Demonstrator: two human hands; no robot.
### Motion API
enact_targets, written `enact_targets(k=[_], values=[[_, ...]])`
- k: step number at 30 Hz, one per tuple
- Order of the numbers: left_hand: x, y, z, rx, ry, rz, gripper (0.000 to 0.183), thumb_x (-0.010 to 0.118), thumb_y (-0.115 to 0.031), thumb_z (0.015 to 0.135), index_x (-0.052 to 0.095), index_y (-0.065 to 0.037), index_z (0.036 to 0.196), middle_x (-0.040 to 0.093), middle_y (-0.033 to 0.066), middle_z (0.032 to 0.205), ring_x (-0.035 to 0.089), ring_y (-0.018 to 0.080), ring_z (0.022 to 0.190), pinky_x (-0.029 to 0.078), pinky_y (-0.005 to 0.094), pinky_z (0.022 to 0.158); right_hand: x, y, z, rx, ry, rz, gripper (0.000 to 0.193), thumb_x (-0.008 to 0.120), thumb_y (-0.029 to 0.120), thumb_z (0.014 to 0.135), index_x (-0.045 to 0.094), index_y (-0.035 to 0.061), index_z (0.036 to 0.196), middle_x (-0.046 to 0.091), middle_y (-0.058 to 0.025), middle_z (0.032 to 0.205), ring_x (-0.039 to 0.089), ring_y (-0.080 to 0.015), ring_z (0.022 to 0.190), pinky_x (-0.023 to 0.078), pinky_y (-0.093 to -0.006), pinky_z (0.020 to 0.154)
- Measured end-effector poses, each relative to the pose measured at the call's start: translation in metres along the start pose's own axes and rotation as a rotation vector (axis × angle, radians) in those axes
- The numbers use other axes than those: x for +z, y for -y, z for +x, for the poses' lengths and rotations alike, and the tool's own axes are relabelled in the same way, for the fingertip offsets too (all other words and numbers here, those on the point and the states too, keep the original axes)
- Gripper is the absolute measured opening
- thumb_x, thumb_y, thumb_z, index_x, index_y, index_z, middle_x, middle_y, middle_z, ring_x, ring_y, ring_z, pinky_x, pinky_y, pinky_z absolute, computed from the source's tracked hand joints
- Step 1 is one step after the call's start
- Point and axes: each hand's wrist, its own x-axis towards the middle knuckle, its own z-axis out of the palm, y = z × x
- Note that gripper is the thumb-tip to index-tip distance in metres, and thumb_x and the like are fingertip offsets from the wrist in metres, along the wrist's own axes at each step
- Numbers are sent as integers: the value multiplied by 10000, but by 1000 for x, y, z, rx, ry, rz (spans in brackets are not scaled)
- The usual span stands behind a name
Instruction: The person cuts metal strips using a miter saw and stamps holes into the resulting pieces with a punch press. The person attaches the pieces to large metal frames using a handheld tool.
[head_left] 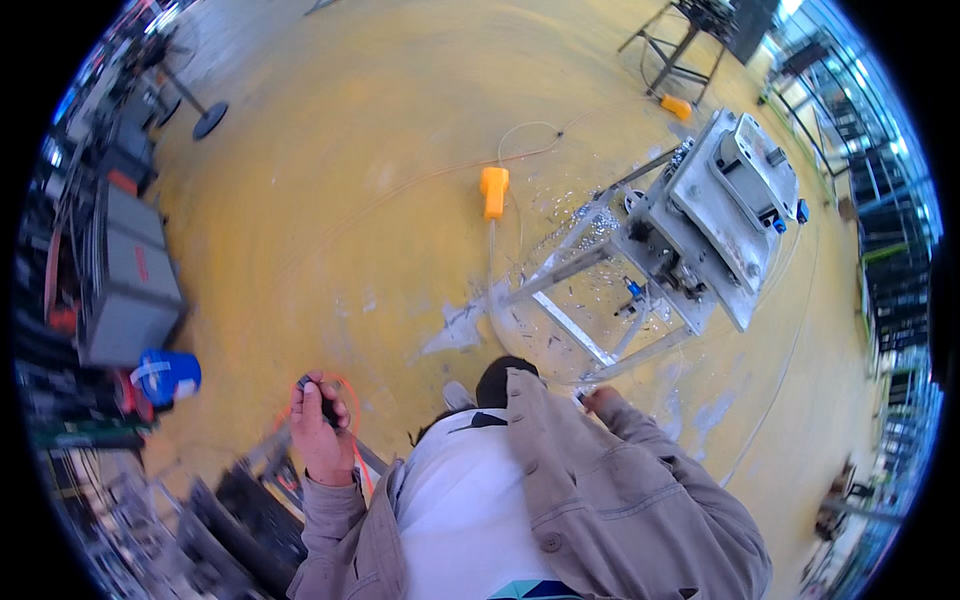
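My left hand [322, 428] is raised at the lower left, its fingers closed round a small black object [328, 408] whose kind I cannot make out. An orange hose [362, 462] loops behind that hand and drops past the wrist; whether it joins the black object is unclear. My right hand [603, 400] is low at my right side, mostly hidden by its sleeve, with its fingers curled. Something small and pale shows at those fingertips, too small to name. Beyond my right hand stands a metal machine [715, 220] on a frame with bare legs.
Metal shavings [590, 225] litter the floor around the machine's frame. Yellow foot pedals [494, 192] lie on the floor with thin hoses trailing. At the left are a grey cabinet [130, 270] and a blue bucket [172, 377]. Another stand [685, 50] is at the far right.
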Motion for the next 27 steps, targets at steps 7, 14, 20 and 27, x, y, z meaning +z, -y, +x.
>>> enact_targets(k=[7,14,20,27], values=[[135,-34,234,-8,157,119,181,472,-192,1000,546,-66,1106,549,-3,809,493,81,624,369,214,484,8,44,71,335,8,58,492,568,552,840,724,99,947,704,-111,918,658,-250,885,507,-354,810],[264,-43,414,-195,290,167,189,460,-193,1002,538,-62,1113,546,-2,814,496,84,632,386,212,488,-179,307,261,-56,-248,165,479,571,524,845,725,70,824,693,-177,831,661,-321,845,511,-414,779],[410,-65,584,-156,459,282,195,468,-209,1001,536,-62,1110,542,1,813,496,83,639,388,212,490,-397,492,305,-142,-648,631,258,672,266,801,681,58,954,697,-129,851,662,-262,765,515,-373,721],[604,-25,755,-296,767,393,204,475,-228,999,538,-65,1105,540,-5,813,491,78,632,387,208,490,-383,435,440,325,-898,1393,181,688,195,812,684,31,887,676,-77,744,567,-141,562,454,-297,523]])
